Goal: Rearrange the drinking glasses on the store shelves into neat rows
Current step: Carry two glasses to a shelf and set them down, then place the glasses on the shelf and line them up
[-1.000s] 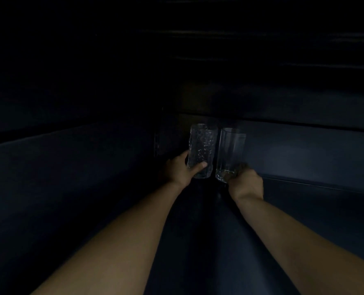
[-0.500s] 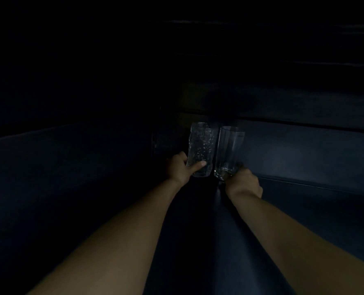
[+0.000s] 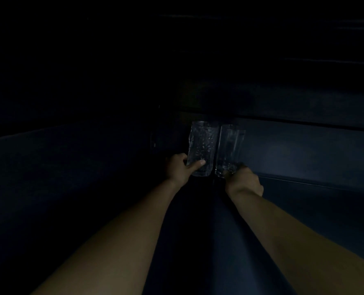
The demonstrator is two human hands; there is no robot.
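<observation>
Holding two glasses at frame centre, we curl the fingers of our left hand (image 3: 179, 169) round the textured glass (image 3: 202, 145) and of our right hand (image 3: 245, 182) round the smooth glass (image 3: 230, 149) at its base; both glasses are upright, just beside each other, on the dark shelf (image 3: 317, 201).

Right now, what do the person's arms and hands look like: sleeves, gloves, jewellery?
Bare left forearm and right forearm, no sleeve in view. Ungloved left hand and right hand; no watch or band at either wrist. Rings: too dim to tell.
</observation>
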